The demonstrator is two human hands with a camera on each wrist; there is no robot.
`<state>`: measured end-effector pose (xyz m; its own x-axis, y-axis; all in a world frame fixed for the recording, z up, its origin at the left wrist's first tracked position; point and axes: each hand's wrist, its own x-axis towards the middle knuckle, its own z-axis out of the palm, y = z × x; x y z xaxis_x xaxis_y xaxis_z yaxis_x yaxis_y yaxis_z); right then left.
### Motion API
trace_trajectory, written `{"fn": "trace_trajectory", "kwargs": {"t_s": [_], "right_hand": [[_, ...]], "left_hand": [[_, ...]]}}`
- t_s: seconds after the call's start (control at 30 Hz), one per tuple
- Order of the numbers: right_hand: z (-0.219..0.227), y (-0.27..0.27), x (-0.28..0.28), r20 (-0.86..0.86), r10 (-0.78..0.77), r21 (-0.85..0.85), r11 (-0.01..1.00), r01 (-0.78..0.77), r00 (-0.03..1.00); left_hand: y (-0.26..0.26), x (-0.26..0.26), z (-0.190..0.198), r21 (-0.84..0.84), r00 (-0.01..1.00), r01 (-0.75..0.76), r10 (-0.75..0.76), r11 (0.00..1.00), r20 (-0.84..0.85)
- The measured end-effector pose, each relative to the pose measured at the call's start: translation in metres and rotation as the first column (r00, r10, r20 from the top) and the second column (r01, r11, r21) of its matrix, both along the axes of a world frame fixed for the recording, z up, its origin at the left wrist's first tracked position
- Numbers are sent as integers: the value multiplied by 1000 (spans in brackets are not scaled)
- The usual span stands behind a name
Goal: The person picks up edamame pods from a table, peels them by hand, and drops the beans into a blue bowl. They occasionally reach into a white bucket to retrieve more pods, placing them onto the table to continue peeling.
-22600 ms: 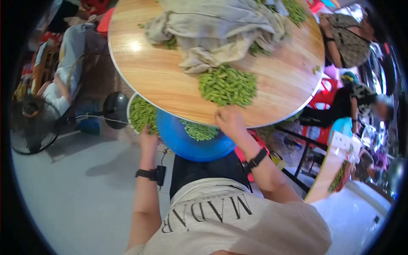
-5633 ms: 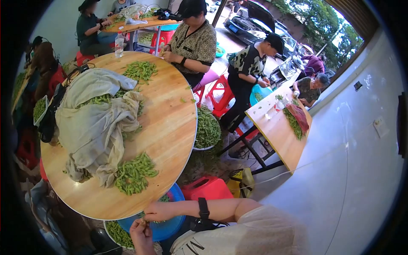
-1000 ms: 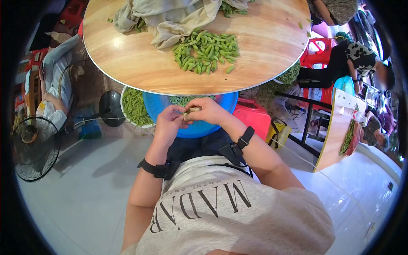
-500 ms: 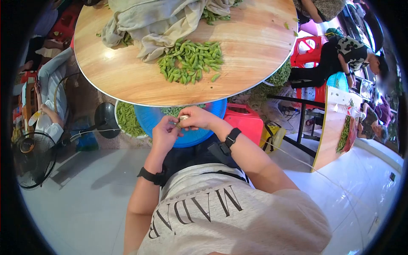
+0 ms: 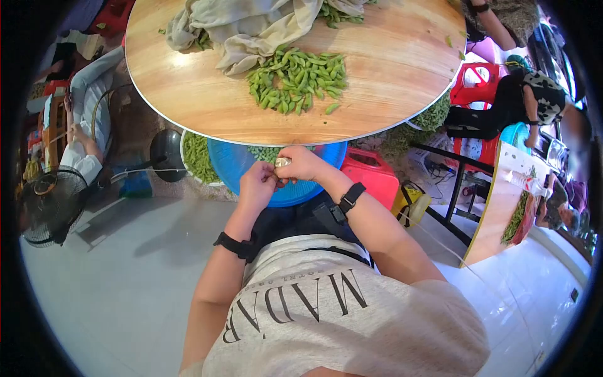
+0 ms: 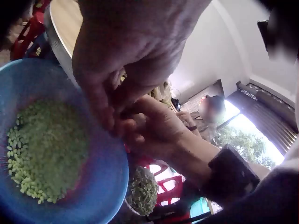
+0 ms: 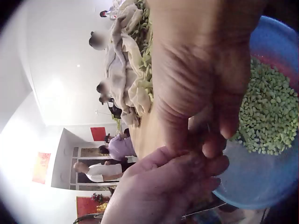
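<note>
Both hands meet over a blue basin [image 5: 229,176] holding shelled green beans [image 6: 51,149]. My left hand [image 5: 255,186] and right hand [image 5: 306,165] pinch a small bean pod between their fingertips; the fingers mostly hide it. A pale, shiny band wraps the right thumb. In the left wrist view the left hand [image 6: 128,53] is above and touches the right hand [image 6: 159,130]. Curled fingers of the right hand [image 7: 196,84] meet the left hand [image 7: 154,189] in the right wrist view. Green pods [image 5: 298,81] lie loose on the round table [image 5: 188,94].
A crumpled cloth [image 5: 257,22] covers more pods on the table. Left of the basin is a pod-filled container [image 5: 198,158], with a fan [image 5: 53,204] farther left. A red stool [image 5: 370,182] and a small table [image 5: 490,220] are at the right. Several people sit around.
Since half a second ago the head view has shifted, so the table and hands appear farther right and slightly higher. The hands have drawn closer together, and the pod between them is less visible.
</note>
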<state>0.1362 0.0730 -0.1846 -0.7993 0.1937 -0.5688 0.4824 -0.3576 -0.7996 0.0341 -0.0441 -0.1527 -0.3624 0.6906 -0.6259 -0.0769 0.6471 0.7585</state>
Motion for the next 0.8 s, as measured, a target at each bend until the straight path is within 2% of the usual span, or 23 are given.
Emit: {"fn": "trace_trajectory", "kwargs": {"t_s": [0.1, 0.2, 0.23, 0.33, 0.5, 0.6, 0.8], "right_hand": [[-3, -3, -1, -3, 20, 103, 994, -20, 1000], [-8, 0, 4, -62, -8, -28, 1000, 6, 998], [-8, 0, 5, -54, 8, -24, 1000, -9, 999], [-6, 1, 8, -36, 28, -51, 998, -30, 999], [-13, 5, 9, -37, -57, -186, 981, 49, 998], [-23, 5, 9, 9, 1, -150, 989, 0, 1000], [-27, -5, 8, 18, -88, -24, 996, 88, 996]], "left_hand": [[2, -1, 2, -29, 997, -52, 53, 998, 50], [2, -4, 0, -56, 995, -90, 93, 994, 40], [3, -4, 0, -61, 995, -99, 101, 993, 27], [9, 3, 11, -69, 992, 1, -9, 998, -125], [9, 5, -3, -43, 988, 1, -8, 999, -155], [4, 9, -13, -51, 989, -19, 11, 999, -149], [5, 1, -14, -169, 988, -153, 150, 974, -31]]}}
